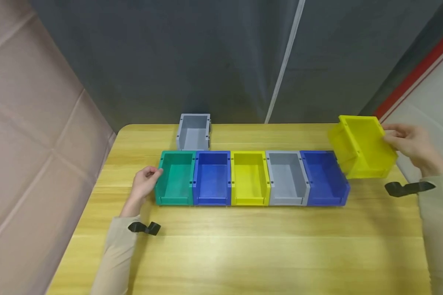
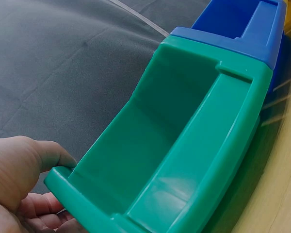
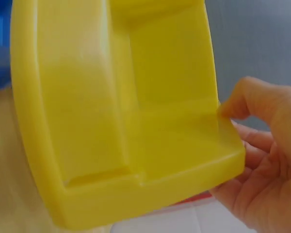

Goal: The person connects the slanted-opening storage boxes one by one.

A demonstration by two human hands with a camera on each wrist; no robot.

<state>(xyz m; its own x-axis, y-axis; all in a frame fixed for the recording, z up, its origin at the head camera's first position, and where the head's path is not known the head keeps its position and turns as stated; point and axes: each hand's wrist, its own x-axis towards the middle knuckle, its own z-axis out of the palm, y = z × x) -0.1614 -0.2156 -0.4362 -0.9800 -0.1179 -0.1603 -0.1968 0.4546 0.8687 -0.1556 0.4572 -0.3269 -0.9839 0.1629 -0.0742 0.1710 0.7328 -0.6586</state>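
My right hand (image 1: 409, 143) pinches the right side wall of a yellow storage bin (image 1: 373, 149), held tilted above the table's right end. In the right wrist view the thumb presses at the rim of this bin (image 3: 136, 121), fingers behind the wall. With my left hand (image 1: 145, 184) I grip the left wall of a green bin (image 1: 175, 180), thumb over the rim and fingers outside. The green bin heads a row on the table, followed by a blue bin (image 1: 212, 180), a second yellow bin (image 1: 249, 180), a grey bin (image 1: 287, 180) and another blue bin (image 1: 323, 180).
Behind the row, at the table's back edge, stands another grey bin (image 1: 193, 133). The wooden table (image 1: 243, 250) backs onto a dark curtain (image 1: 177, 61). A pale padded wall (image 1: 33, 143) rises on the left; a red-edged white panel (image 1: 433, 98) is at right.
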